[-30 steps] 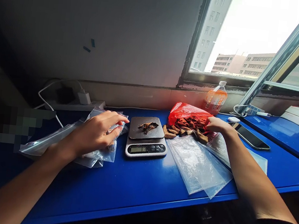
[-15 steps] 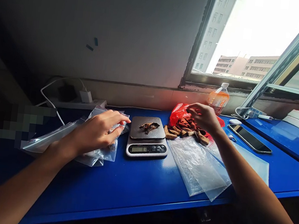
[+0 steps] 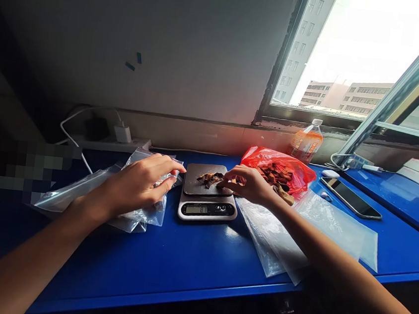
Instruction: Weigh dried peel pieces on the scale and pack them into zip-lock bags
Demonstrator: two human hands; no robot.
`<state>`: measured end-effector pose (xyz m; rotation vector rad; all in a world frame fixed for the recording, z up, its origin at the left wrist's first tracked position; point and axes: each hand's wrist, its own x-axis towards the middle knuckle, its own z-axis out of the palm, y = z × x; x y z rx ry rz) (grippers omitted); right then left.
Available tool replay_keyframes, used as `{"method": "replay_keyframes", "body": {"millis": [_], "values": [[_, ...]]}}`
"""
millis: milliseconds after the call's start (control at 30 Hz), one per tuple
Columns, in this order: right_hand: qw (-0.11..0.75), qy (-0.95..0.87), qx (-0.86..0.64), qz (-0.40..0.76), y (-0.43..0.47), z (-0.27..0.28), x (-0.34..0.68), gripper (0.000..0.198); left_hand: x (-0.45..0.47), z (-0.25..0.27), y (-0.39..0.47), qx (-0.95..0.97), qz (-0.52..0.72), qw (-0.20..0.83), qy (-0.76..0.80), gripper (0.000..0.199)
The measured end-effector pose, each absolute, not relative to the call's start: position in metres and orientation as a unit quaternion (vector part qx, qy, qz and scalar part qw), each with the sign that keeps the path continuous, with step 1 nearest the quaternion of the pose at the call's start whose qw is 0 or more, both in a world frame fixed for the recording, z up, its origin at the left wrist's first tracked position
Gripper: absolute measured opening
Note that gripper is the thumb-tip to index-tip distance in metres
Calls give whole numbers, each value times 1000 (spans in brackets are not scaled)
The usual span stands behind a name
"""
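Leaving the red bag (image 3: 301,174) near the table's (image 3: 191,257) back edge, the right hand (image 3: 254,185) reaches dried pieces (image 3: 208,178) on the scale (image 3: 207,196), its grip unclear.

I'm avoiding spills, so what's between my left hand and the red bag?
The head view shows the digital scale, dark dried pieces on it, and your right hand.

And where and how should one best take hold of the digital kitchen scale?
I would grip the digital kitchen scale low by its white base, coming from both left and right: it is low and flat, and dark dried material lies on its open pan, so tilting could spill it.
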<state>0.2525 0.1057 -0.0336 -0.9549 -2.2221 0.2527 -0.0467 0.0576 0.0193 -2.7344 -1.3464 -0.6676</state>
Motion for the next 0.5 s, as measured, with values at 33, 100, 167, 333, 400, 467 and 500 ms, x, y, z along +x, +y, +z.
{"method": "replay_keyframes", "body": {"millis": [33, 100, 167, 333, 400, 467, 500], "values": [[346, -863, -361, 77, 107, -36, 250, 10, -47, 19, 58, -877, -214, 9, -430, 33], [349, -865, -359, 39, 109, -40, 245, 11, -47, 19, 58, -880, -214, 9, -423, 32], [354, -857, -375, -5, 109, -41, 241, 14, -46, 18, 59, -883, -212, 10, -418, 32], [383, -813, -425, -108, 99, -14, 257, 25, -47, 18, 59, -883, -216, 22, -415, 32], [385, -791, -463, -110, 96, 2, 278, 20, -47, 18, 59, -884, -217, 27, -414, 31], [341, -769, -533, -91, 96, 14, 306, 20, -47, 18, 59, -887, -214, 28, -409, 30], [298, -761, -573, -68, 98, 17, 321, 20, -48, 18, 59, -888, -212, 28, -406, 30]]}}
